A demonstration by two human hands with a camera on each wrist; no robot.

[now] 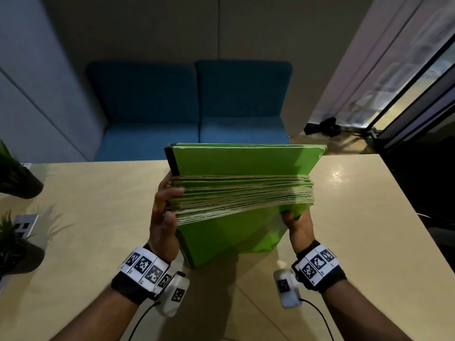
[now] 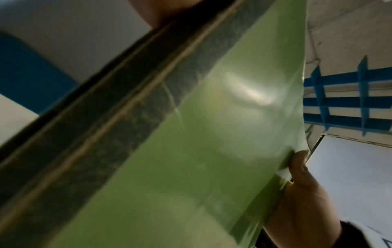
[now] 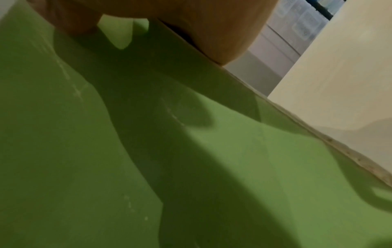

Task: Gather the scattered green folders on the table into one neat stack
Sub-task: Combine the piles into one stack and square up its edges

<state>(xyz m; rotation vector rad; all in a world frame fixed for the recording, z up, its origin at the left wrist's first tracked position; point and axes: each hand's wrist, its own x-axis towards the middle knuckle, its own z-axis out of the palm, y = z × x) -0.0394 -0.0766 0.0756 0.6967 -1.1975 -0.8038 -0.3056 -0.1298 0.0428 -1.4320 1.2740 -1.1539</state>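
Note:
A thick bundle of green folders (image 1: 241,195) stands on edge over the beige table (image 1: 86,242), its paper edges facing up toward me and its covers fanned apart. My left hand (image 1: 165,212) grips the bundle's left side, fingers curled over the edges. My right hand (image 1: 295,222) holds the right side from below, thumb on the near cover. In the left wrist view a green cover (image 2: 201,151) with a dark spine strip fills the frame, and my right hand (image 2: 301,193) pinches its far edge. The right wrist view shows a shadowed green cover (image 3: 148,151) under my right hand (image 3: 191,23).
A blue sofa (image 1: 192,104) stands beyond the table's far edge. Potted plants (image 1: 12,173) and a power socket plate (image 1: 24,225) sit at the table's left side. A glass door (image 1: 418,94) is at the far right.

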